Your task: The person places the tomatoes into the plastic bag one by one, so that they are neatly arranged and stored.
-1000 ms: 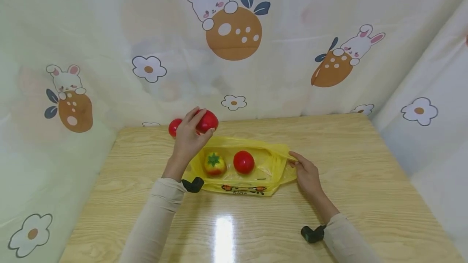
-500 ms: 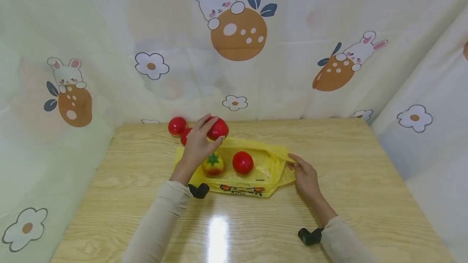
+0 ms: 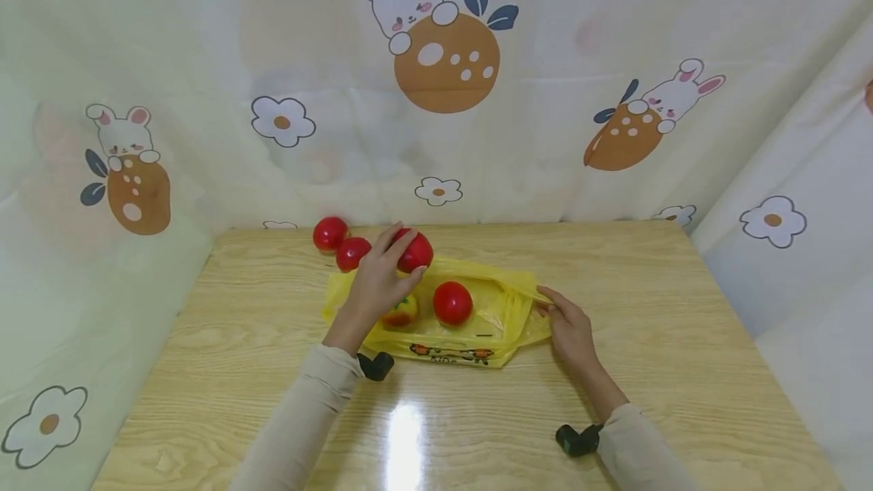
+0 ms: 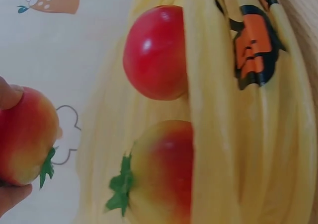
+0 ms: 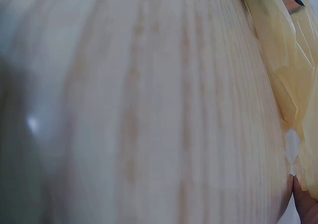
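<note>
My left hand (image 3: 377,283) grips a red toy tomato (image 3: 418,251) above the far edge of a yellow plastic bag (image 3: 524,281). In the left wrist view this held tomato (image 4: 27,134) shows yellowish patches and green leaves. Inside the bag's spread mouth lie a red tomato (image 3: 453,304) and a yellow-and-red one (image 3: 401,315), the latter partly covered by my left hand in the head view. At the bag's right end my right hand (image 3: 571,330) pinches the plastic; its fingertips (image 5: 304,199) show at the corner of the right wrist view.
Two more red round toys, one farther back (image 3: 330,235) and one nearer the bag (image 3: 352,254), sit at the back left of the wooden table (image 3: 648,279). A curtain (image 3: 532,157) printed with rabbits hangs behind the table.
My left hand has carried its tomato rightward and lower toward the bag, uncovering the two red toys at the back left. My right hand keeps its pinch on the bag.
</note>
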